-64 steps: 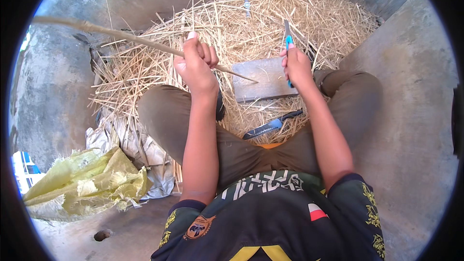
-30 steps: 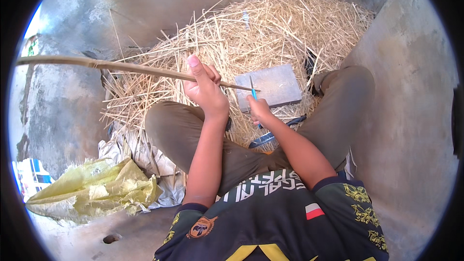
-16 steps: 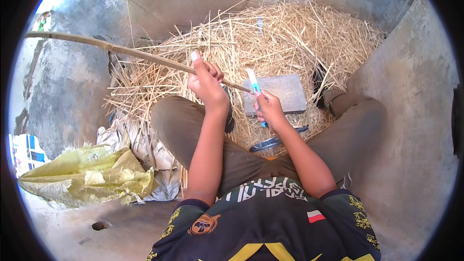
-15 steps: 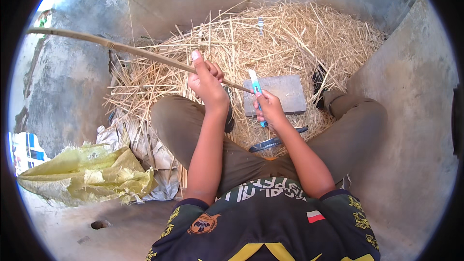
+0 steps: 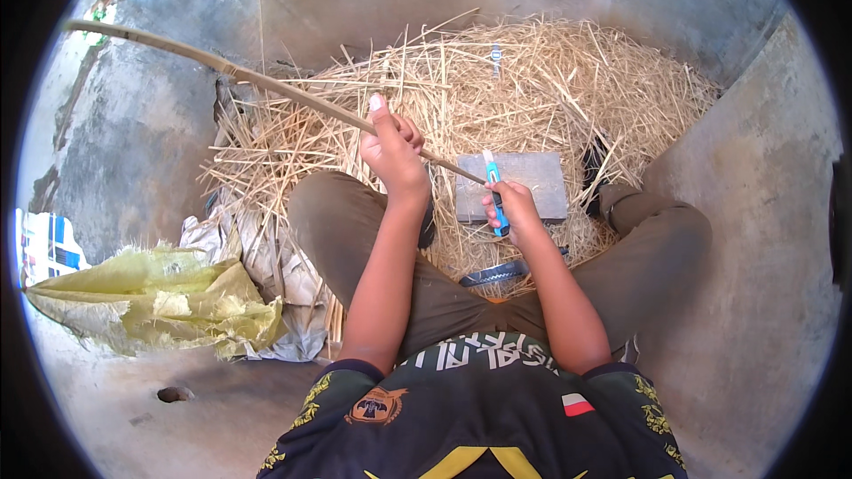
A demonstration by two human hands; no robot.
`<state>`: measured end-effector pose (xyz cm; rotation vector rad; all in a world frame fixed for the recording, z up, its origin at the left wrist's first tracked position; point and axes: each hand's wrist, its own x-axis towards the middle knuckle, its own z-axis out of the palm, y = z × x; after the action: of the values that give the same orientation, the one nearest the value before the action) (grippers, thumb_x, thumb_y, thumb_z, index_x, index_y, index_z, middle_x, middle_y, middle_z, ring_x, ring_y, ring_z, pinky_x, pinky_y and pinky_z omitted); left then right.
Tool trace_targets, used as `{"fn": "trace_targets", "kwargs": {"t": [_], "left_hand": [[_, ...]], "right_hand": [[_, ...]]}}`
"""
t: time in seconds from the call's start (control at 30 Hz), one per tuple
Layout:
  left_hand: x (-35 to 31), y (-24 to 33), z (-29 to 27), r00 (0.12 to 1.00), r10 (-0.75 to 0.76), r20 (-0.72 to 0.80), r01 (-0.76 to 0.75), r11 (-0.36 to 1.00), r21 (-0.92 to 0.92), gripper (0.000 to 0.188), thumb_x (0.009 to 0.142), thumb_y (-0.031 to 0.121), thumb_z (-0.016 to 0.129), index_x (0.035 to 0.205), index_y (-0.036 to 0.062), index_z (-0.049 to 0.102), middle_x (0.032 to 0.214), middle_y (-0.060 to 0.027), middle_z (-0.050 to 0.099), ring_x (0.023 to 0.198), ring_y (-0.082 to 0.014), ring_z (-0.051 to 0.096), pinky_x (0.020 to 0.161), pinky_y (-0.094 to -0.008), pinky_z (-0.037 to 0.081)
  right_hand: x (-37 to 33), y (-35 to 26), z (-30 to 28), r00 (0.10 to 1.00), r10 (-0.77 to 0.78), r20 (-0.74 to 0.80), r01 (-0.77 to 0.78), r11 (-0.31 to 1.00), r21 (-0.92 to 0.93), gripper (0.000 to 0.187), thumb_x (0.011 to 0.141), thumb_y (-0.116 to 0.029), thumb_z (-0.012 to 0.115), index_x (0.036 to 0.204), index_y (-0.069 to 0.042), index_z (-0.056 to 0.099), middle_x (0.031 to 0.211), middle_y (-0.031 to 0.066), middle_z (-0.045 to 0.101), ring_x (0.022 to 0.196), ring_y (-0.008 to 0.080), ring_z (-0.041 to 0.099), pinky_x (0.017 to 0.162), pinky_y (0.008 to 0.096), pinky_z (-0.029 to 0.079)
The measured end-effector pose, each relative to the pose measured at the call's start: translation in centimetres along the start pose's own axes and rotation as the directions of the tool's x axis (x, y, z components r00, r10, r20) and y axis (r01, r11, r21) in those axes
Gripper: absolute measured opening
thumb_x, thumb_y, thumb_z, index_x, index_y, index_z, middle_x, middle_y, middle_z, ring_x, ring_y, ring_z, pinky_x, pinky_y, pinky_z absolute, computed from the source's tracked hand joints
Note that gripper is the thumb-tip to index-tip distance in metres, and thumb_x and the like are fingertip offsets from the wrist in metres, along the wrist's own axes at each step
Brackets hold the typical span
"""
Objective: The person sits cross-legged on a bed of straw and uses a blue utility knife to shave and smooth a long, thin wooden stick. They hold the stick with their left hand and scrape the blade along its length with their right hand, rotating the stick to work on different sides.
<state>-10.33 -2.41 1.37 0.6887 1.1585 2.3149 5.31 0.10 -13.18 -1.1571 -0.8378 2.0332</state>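
Note:
A long, thin bamboo strip point(image 5: 275, 85) slants from the upper left down to the middle. My left hand point(image 5: 395, 149) is closed round it, thumb pointing up along its side. At the strip's lower right end, my right hand point(image 5: 516, 211) grips a light blue box cutter point(image 5: 497, 202). The cutter's pale blade points up and away, next to the tip of the strip. Whether the blade touches the strip I cannot tell. Beyond my right hand, a flat grey block point(image 5: 532, 179) lies on the straw.
Pale shavings and thin strips point(image 5: 532, 80) are heaped before my crossed legs point(image 5: 657, 231). A dark curved blade-like piece point(image 5: 493, 273) lies between my thighs. Yellow torn sacking point(image 5: 177, 302) sits at the left. Concrete walls point(image 5: 754, 177) stand close around; a small hole point(image 5: 175, 394) shows at lower left.
The whole view has shifted slightly. My right hand with the box cutter has moved a little toward me and right along the strip's end. My left hand keeps its grip.

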Motion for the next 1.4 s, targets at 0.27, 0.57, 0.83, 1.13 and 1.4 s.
{"fn": "trace_targets", "kwargs": {"t": [0.27,0.57,0.83,1.13,1.4], "left_hand": [[-1.3,0.3,1.0,0.997,-0.011,0.078,0.008,0.999,0.039,0.052,0.104,0.036,0.049,0.063,0.0156,0.025,0.053,0.0035,0.026,0.044,-0.0085,0.027,0.043,-0.0256,0.022],[-5.1,-0.4,0.8,0.964,0.089,0.251,-0.088,0.996,-0.018,0.045,0.107,0.026,0.043,0.067,0.0120,0.027,0.052,0.0035,0.026,0.045,-0.0068,0.023,0.043,-0.0269,0.019],[-3.8,-0.3,2.1,0.976,0.082,0.200,-0.085,0.996,0.007,0.046,0.104,0.024,0.048,0.064,0.0136,0.027,0.051,0.0040,0.024,0.043,-0.0069,0.021,0.042,-0.0282,0.018],[1.5,-0.3,-0.5,0.994,-0.031,-0.103,0.026,0.998,-0.049,0.050,0.101,0.028,0.051,0.059,0.0162,0.026,0.049,0.0040,0.026,0.041,-0.0077,0.025,0.041,-0.0275,0.018],[1.2,-0.4,0.4,0.999,0.006,-0.032,-0.005,1.000,0.004,0.051,0.102,0.027,0.048,0.061,0.0167,0.020,0.049,0.0042,0.021,0.041,-0.0085,0.020,0.040,-0.0274,0.019]], "right_hand": [[1.1,3.3,1.2,0.975,-0.224,0.011,0.181,0.760,-0.625,0.037,0.092,-0.032,0.057,0.073,0.000,0.056,0.059,0.0108,0.057,0.054,0.0227,0.056,0.056,0.0396,0.044],[-0.8,4.3,0.6,0.941,-0.310,-0.138,0.032,0.487,-0.873,0.041,0.092,-0.029,0.055,0.083,0.008,0.068,0.079,0.0305,0.067,0.080,0.0457,0.067,0.073,0.0501,0.053],[3.1,7.0,-0.8,0.927,-0.318,-0.201,0.035,0.607,-0.794,0.046,0.089,-0.026,0.058,0.113,0.012,0.051,0.096,0.0313,0.064,0.071,0.0456,0.065,0.070,0.0494,0.052],[-1.3,0.8,0.7,0.989,-0.140,0.044,0.145,0.878,-0.455,0.042,0.100,-0.007,0.044,0.141,-0.009,0.035,0.090,0.0080,0.061,0.053,0.0094,0.052,0.043,0.0270,0.043],[-3.0,-1.2,2.1,0.968,-0.071,0.242,0.105,0.986,-0.128,0.052,0.100,-0.003,0.042,0.150,-0.011,0.028,0.106,0.0086,0.057,0.062,0.0082,0.044,0.046,0.0231,0.037]]}}
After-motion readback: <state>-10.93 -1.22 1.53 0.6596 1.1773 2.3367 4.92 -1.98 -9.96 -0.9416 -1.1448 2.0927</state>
